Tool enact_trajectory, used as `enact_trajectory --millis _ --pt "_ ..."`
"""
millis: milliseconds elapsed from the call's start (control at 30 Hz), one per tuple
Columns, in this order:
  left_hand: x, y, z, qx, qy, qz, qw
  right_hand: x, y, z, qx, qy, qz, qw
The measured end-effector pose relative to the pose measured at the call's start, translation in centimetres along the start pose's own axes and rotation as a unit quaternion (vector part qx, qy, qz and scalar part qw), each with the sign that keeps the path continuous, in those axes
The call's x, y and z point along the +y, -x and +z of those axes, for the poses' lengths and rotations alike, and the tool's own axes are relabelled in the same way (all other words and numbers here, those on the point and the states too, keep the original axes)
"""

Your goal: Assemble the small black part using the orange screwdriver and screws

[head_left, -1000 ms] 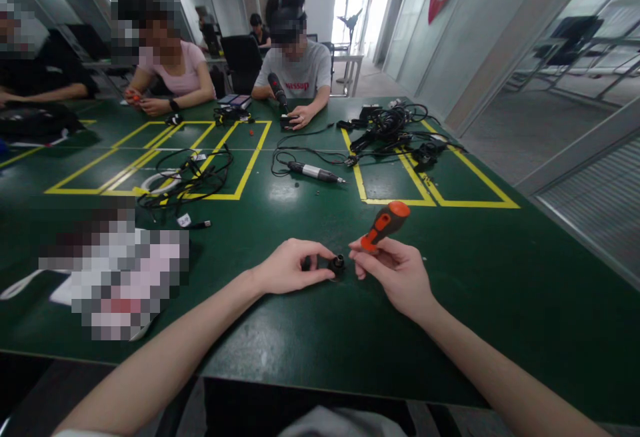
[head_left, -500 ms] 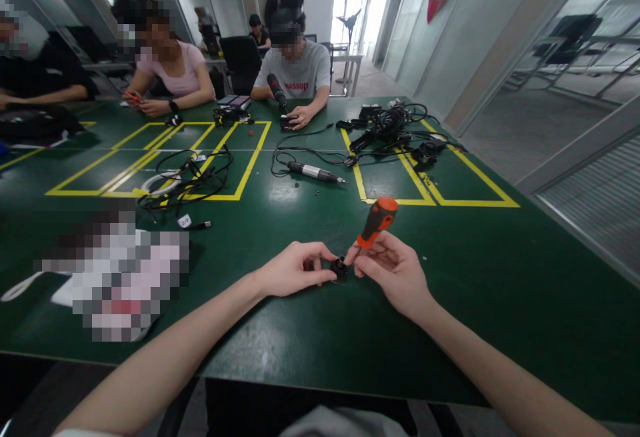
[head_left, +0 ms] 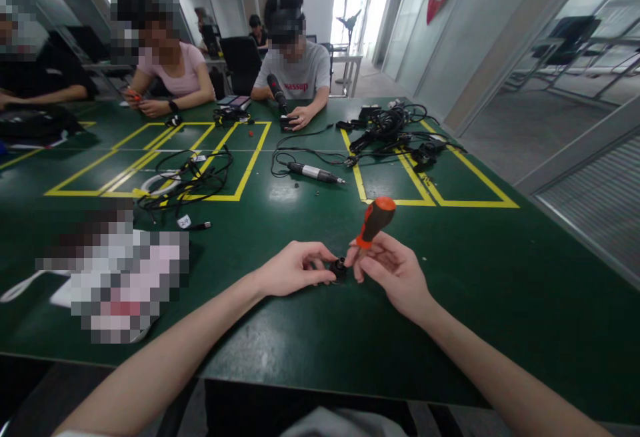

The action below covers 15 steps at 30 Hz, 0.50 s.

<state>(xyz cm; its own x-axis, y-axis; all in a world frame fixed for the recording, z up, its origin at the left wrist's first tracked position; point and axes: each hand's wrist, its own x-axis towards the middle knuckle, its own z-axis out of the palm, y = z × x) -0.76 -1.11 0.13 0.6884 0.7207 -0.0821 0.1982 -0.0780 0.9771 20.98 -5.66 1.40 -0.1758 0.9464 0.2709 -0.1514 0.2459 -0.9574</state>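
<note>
A small round black part (head_left: pixel 339 268) with a raised metallic centre rests on the green table (head_left: pixel 280 330) in front of me. My left hand (head_left: pixel 295 268) pinches it from the left with thumb and forefinger. In my right hand (head_left: pixel 393 270) is a screwdriver (head_left: pixel 377 220) with an orange and black handle, tilted with its handle end up and leaning right. The shaft is mostly hidden behind the fingers, and its tip cannot be made out. My right forefinger reaches to the right side of the black part.
Beyond my hands lies a pen-shaped electric screwdriver (head_left: pixel 315 172) with a cord. Black cables sit in a tangle (head_left: pixel 195 177) at left and a bigger heap (head_left: pixel 390 127) at back right. Blurred-out items (head_left: pixel 125 277) lie at left. Co-workers (head_left: pixel 295 70) sit across the table.
The screwdriver handle has turned and shifted slightly left in my right hand, whose fingers have moved a little. My left hand and the black part stay in place.
</note>
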Motion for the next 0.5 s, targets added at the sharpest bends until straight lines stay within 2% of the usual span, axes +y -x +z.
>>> enact_trajectory --millis 267,500 --pt "-0.13 0.05 0.01 -0.007 0.059 -0.016 0.998 -0.80 -0.25 0.03 0.008 0.073 -0.012 0.997" --pt "-0.17 -0.04 0.28 0.015 0.077 -0.015 0.997 -0.52 -0.01 -0.04 -0.003 0.053 -0.027 0.998"
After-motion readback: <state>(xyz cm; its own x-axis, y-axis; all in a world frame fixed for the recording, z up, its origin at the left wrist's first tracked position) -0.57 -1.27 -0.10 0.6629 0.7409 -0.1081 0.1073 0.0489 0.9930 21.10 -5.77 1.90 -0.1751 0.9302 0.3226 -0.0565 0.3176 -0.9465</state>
